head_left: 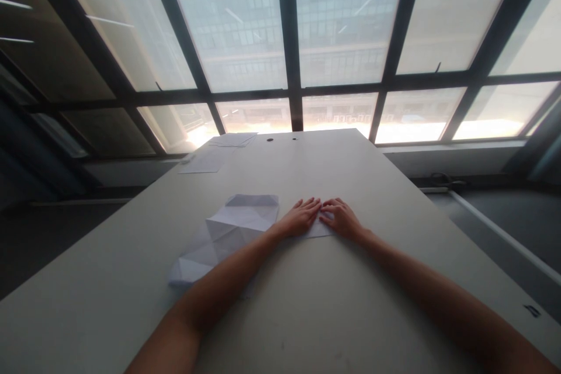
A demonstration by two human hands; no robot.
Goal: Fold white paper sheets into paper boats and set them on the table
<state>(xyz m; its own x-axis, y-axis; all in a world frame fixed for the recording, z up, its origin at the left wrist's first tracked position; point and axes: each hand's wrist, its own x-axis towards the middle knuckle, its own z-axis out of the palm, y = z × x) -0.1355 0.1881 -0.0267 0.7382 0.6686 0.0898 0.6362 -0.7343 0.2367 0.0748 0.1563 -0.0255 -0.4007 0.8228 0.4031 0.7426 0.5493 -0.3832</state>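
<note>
My left hand [302,217] lies flat on a small piece of folded white paper [319,230], its fingers stretched out and pointing up and right. My right hand [342,219] rests at the right side of the same paper, fingers bent and the thumb apart from them. The fingertips of both hands almost meet over the paper's upper part. Much of this paper is hidden under the hands; its lower edge shows between them. Left of my left hand lies a larger creased sheet of white paper [239,225], partly unfolded, with my left forearm passing over its right edge.
The white table [307,304] runs away toward large dark-framed windows [245,23]. Flat white sheets [201,161] lie at its far left, with more paper [234,139] behind them. A round hole [270,139] is near the far edge. A small dark mark [532,310] sits at the right edge.
</note>
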